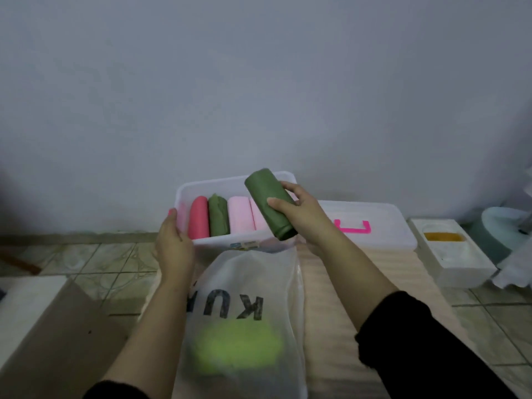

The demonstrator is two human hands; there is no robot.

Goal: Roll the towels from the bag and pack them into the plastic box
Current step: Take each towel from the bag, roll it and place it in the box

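A clear plastic box (221,182) stands on the floor by the wall. Inside lie several rolled towels side by side: a red one (198,217), a dark green one (218,216) and pink ones (240,216). My right hand (299,214) grips another rolled dark green towel (266,194), held tilted above the box's right end. My left hand (172,243) holds the box's left front corner. A translucent bag (241,326) with black letters lies in front of the box, with a lime-green towel (239,344) showing through it.
The box's lid (383,223), with a pink handle, lies to the right of the box. Further right sits a white foam tray (452,254) with something yellow in it. A cardboard box (43,326) stands at the left. The floor is tiled; a peach cloth (339,298) lies under the bag.
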